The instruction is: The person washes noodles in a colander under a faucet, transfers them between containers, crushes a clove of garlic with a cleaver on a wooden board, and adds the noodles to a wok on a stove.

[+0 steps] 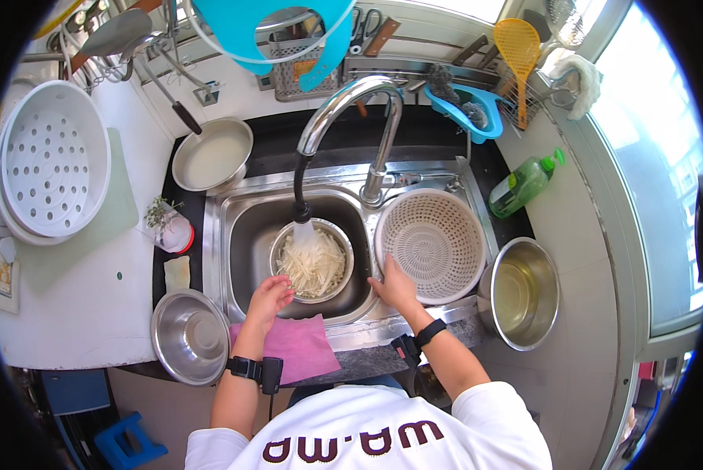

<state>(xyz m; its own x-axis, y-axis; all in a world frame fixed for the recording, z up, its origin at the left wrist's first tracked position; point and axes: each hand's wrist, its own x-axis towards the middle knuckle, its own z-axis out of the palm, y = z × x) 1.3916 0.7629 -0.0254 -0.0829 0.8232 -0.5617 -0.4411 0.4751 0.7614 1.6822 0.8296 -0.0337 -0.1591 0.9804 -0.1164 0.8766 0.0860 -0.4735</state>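
Observation:
Thin, pale shredded strips (322, 264), probably a vegetable, fill a steel bowl (350, 247) inside the sink basin (249, 258). Water runs onto them from the black hose end of the chrome faucet (351, 94). My left hand (271, 299) is at the bowl's near left rim, fingers loosely bent and a little apart. Nothing shows in it, and whether it touches the rim is unclear. To the right of the basin stands a white plastic colander (431, 235), with no food in it. My right hand (396, 286) is on its near left rim, fingers inside and thumb outside.
A steel bowl of cloudy liquid (213, 155) stands back left, another steel bowl (181, 335) front left. Right of the colander, a steel pot (522, 294) holds yellowish liquid. A green pump bottle (522, 188) stands behind it. A pink cloth (304, 349) lies over the front edge.

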